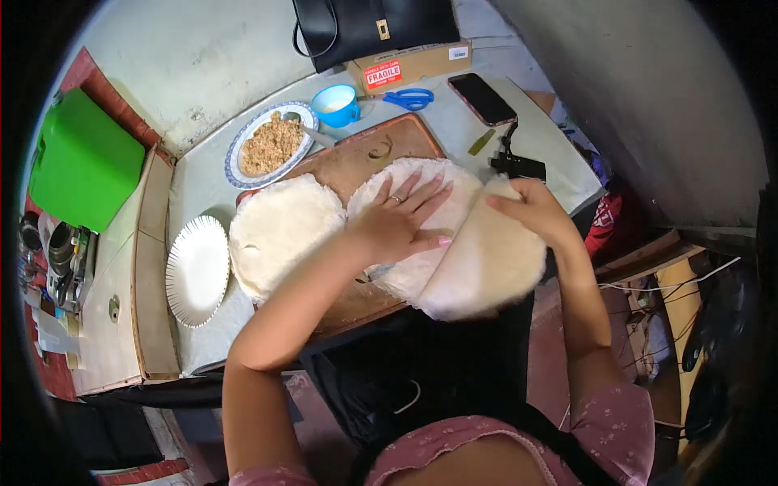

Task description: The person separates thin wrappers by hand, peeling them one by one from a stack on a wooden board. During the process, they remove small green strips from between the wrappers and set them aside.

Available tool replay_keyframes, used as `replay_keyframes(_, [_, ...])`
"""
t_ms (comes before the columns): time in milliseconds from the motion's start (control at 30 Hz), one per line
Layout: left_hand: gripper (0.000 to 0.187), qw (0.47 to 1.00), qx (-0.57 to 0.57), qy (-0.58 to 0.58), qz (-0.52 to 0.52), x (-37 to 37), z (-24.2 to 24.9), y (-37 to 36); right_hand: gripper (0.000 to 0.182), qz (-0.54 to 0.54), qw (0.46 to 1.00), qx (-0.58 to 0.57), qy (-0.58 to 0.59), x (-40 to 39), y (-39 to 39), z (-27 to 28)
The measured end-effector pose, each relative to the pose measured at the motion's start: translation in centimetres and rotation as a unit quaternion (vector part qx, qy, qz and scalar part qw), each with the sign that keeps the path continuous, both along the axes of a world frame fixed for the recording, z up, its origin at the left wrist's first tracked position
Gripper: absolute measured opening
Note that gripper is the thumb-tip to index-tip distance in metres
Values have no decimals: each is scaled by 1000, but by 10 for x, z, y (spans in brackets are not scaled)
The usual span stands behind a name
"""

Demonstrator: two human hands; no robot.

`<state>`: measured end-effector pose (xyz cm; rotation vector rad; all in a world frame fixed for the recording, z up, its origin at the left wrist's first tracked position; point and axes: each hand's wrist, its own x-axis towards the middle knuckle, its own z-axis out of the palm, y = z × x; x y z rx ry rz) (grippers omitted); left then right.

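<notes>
Two stacks of thin round white sheets lie on a brown board [348, 170]. My left hand [393, 227] rests flat with spread fingers on the right stack [421, 267]. Pinched in my right hand [531, 209] is the edge of a top sheet [494, 259], partly lifted and folded back toward the right. The left stack [284, 231] sits beside my left forearm, untouched. Behind it, a blue-rimmed plate [235, 166] holds a crumbly brown filling [271, 146] with a spoon.
A white fluted plate [198, 271] stands at the left. Toward the back are a blue cup [336, 105], blue scissors [412, 99], a phone [482, 99], a cardboard box [425, 65] and a black bag [377, 28]. A small black device [523, 168] lies near my right hand.
</notes>
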<state>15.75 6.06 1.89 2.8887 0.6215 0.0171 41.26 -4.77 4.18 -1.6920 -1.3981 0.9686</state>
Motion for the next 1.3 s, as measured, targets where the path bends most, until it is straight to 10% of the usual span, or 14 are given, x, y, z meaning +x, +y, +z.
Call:
replay_keyframes(300, [79, 999, 26, -42, -7, -4, -3, -2, 22, -133, 972, 50, 188, -15, -113, -14])
replay_keyframes(600, [76, 995, 46, -80, -27, -9, -8, -2, 44, -299, 895, 325, 53, 34, -183, 40])
replay_keyframes(767, [73, 977, -115, -177, -25, -5, -4, -5, 40, -27, 889, 431, -155, -7, -106, 75])
replay_keyframes(867, [68, 851, -419, -318, -15, -13, -3, -9, 34, 169, 881, 370, -242, -70, -47, 58])
replay_keyframes(1000, [56, 416, -839, -347, 53, -59, 14, -4, 30, 289, 886, 268, -245, -110, -37, 10])
replay_keyframes(1133, [53, 699, -598, -323, 222, -82, -6, 4, 26, 245, 929, 236, -146, -101, -35, -4])
replay_keyframes(1300, [28, 649, -615, -383, 231, -86, -16, 6, 26, 49, 941, 273, -193, -79, -22, -6])
